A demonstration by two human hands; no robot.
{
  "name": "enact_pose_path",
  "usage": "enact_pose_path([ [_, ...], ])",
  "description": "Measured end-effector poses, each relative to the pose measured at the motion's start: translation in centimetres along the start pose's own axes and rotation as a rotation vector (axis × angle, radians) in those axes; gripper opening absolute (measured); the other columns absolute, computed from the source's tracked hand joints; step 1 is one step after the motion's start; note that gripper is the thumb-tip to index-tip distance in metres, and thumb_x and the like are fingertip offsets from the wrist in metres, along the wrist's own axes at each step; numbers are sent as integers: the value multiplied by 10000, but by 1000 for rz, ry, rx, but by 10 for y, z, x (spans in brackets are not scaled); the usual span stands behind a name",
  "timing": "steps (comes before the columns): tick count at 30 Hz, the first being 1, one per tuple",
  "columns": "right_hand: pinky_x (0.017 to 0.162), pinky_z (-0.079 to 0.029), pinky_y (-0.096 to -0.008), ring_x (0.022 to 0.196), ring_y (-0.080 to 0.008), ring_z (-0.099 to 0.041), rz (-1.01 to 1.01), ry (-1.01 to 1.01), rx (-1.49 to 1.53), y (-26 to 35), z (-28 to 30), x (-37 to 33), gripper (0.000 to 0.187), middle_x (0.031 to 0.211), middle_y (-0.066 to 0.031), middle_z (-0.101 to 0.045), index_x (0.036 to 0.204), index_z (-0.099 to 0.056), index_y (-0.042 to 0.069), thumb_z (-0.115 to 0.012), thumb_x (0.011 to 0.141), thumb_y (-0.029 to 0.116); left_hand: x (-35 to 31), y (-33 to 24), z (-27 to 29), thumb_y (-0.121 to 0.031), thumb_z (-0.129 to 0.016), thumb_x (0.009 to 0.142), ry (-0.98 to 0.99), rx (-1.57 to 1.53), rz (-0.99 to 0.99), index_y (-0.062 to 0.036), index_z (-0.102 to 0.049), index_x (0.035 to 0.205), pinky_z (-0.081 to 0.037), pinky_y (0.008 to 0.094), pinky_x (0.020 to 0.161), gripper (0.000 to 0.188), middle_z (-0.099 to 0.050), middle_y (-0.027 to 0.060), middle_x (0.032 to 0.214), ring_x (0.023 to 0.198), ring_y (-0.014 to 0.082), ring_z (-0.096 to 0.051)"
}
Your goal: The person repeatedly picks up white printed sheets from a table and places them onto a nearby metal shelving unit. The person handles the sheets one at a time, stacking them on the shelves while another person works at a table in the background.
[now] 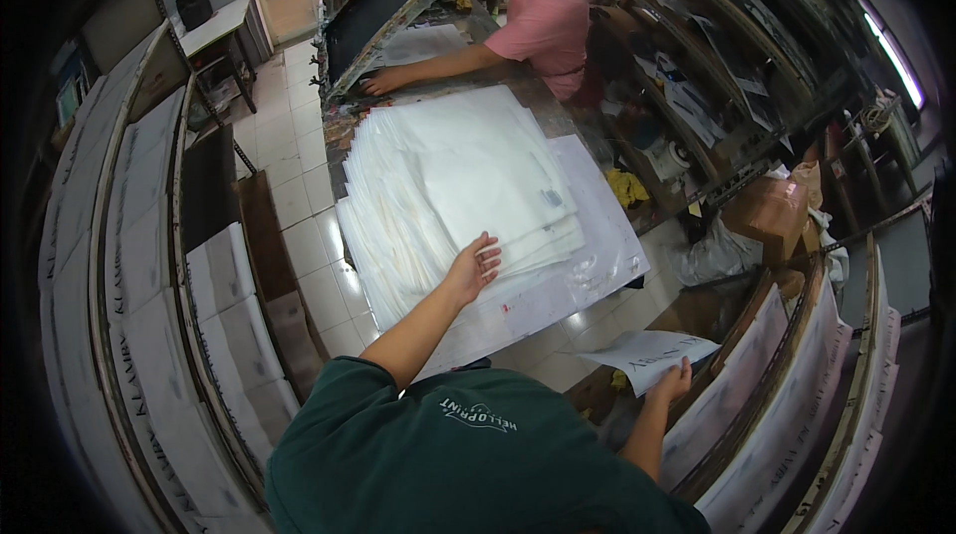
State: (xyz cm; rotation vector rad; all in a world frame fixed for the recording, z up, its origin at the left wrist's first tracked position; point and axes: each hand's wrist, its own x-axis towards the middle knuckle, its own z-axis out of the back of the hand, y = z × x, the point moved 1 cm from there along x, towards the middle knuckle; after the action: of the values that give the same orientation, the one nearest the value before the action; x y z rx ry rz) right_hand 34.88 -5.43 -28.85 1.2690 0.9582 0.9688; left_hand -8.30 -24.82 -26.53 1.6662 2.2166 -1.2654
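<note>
My left hand [476, 268] is at the near edge of a tall fanned stack of thin white sheets [468, 165]. Its fingers are apart and slightly bent, with nothing in them; whether they touch the top sheet I cannot tell. Out to the right, my right hand [675, 382] grips the edge of a white sheet with dark print [647, 353]. That sheet hangs in the air, bent, beside the right-hand rack. The stack rests on a table with a pale, stained cover [597, 205].
Across the table a person in a pink shirt [543, 21] holds a raised screen-printing frame [388, 6]. Tiered racks with printed sheets [149, 265] stand at left, and another rack [797, 385] at right. A cardboard box [765, 220] and yellow cloth [625, 187] lie beyond.
</note>
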Motion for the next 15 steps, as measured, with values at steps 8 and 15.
enact_pose_path([
  [8,736,-435,-277,856,-189,-529,-15,-36,43,0,30,-10,416,1051,-126,-520,1148,-474,-26,-377,745,-64,64,-49,0,-374,-630,765,-73,-194,-186,-87,-462,1111,-450,241,649,480,-460,75,1010,798,146,-483],
  [15,716,-439,-255,844,-173,-538,-107,-111,-95,12,64,-48,400,1044,-124,-529,1133,-497,-23,-393,749,-65,149,-102,1,-355,-712,702,-157,-358,-345,-19,-327,1238,-476,179,555,740,-436,117,990,745,140,-509],
])
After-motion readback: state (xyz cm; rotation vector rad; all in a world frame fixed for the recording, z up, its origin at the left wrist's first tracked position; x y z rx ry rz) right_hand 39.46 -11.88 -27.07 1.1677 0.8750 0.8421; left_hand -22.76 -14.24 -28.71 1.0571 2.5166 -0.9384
